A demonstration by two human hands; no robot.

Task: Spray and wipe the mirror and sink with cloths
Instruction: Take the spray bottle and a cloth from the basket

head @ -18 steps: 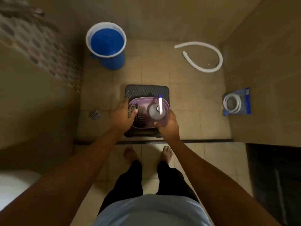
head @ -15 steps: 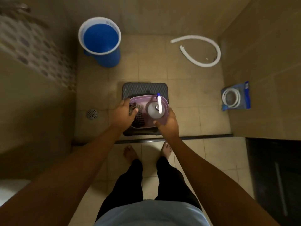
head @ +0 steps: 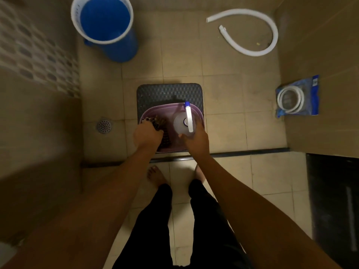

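A purple tub (head: 163, 109) sits on a dark stool (head: 169, 93) on the bathroom floor. Inside it stand a clear spray bottle (head: 180, 123) with a white and blue trigger head, and a dark patterned cloth (head: 155, 121). My left hand (head: 146, 135) is curled over the cloth at the tub's left side. My right hand (head: 195, 141) grips the lower side of the spray bottle. The mirror and sink are out of view.
A blue bucket (head: 105, 26) with a white rim stands at the back left. A white hose (head: 250, 33) curves across the floor at back right. A blue packet with a coiled hose (head: 297, 97) lies by the right wall. A floor drain (head: 104, 125) sits left of the stool.
The camera has tilted down and closer to the tub. My left hand has closed further onto the cloth; my right hand stays on the spray bottle.
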